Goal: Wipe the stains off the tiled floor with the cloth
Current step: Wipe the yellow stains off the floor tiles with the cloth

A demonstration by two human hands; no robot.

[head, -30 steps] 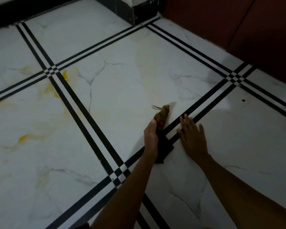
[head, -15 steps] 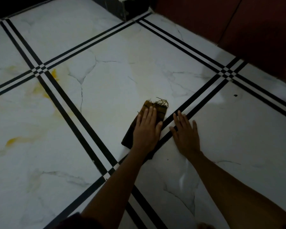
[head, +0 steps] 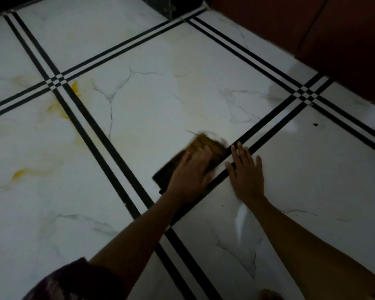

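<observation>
Cloth (head: 205, 146), earlier bunched, lies flat on yellow-stained tiled floor (head: 143, 109).

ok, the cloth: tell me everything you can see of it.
The cloth is a flat, roughly rectangular rag, ochre-brown at its far end and near black at its near end, with frayed threads at the far edge; it is blurred. It lies on a white marbled tile, its right side by the black double stripe. The left hand presses flat on it, hiding its middle. The right hand lies flat beside it; contact is unclear.
</observation>
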